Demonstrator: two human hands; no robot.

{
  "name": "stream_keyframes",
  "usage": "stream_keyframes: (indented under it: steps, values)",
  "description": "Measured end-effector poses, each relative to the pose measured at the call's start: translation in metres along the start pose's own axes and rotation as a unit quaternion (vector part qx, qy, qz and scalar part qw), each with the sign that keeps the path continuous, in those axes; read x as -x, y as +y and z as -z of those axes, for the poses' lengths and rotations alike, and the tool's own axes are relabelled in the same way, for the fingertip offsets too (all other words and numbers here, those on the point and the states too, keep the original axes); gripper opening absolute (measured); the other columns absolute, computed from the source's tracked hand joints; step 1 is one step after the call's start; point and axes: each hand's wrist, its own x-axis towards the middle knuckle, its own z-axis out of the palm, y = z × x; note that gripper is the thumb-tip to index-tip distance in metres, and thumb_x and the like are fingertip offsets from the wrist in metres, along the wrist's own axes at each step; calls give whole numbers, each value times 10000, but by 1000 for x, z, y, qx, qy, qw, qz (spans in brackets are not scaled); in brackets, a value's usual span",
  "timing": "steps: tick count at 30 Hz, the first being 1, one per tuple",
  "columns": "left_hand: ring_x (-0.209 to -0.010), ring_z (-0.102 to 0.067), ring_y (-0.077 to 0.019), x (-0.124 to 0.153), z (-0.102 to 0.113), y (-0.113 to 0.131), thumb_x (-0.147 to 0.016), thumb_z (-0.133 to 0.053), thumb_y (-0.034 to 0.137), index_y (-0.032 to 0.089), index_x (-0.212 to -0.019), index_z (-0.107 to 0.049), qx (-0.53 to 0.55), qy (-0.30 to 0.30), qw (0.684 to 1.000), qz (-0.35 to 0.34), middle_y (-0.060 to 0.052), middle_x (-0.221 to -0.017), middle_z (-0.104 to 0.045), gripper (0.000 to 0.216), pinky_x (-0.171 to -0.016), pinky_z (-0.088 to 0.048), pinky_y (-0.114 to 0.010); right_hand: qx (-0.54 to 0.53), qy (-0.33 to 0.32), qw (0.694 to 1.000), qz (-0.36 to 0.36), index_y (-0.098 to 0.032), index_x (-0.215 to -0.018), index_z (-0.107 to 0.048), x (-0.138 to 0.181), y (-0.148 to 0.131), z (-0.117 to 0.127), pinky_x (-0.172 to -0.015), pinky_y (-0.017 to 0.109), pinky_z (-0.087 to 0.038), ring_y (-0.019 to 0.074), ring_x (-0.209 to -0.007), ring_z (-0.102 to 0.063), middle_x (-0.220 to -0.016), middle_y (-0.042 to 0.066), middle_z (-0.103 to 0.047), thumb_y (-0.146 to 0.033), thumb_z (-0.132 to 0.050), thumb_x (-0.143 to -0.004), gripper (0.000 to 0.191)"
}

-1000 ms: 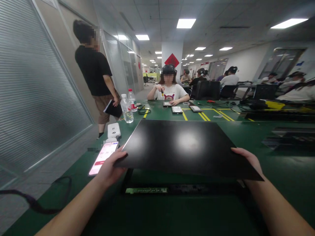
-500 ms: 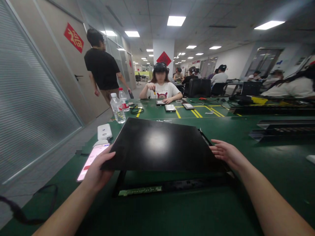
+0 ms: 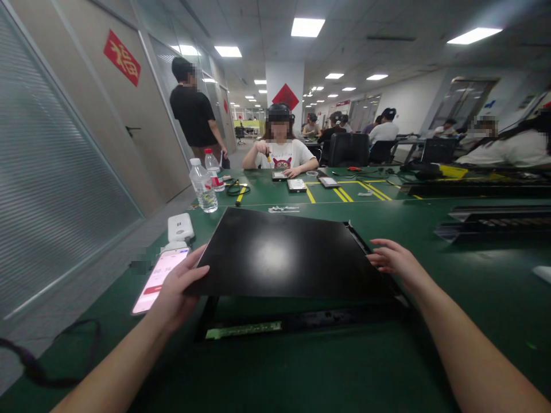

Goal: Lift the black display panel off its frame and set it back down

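An open-plan assembly workshop: long green workbenches (image 3: pixel 430 229), seated workers (image 3: pixel 282 155), ceiling light panels (image 3: pixel 307 27).

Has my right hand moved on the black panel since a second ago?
Yes. The right hand has shifted from the black panel's near right corner farther up its right edge, away from the person.

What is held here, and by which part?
A black panel. The left hand grips its near left corner; the right hand rests fingers on its right edge, lifted above the frame below.
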Motion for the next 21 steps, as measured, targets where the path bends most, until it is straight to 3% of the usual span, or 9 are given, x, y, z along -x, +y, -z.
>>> stream_keyframes:
  steps: [11,21]
  values:
    - [-929,-742,-266,-2,3,-8,-591,-883,205,180,-1249,-660,-7,-12,1000,20,-96,-1160,-757,696,-590,-568,-212,14,19,1000,17,-201,-1048,-623,-13,12,5,-479,236,-365,139,-569,-609,-724,72,-739,-232,-599,-720,330]
    - [-1015,-730,-291,-3,4,-12,-637,-868,214,205,-1329,-601,-25,-32,999,36,-112,-1272,-710,741,-668,-594,-245,19,31,999,31,-214,-965,-616,-13,13,8,-454,240,-361,141,-546,-598,-727,68,-736,-222,-603,-707,259]
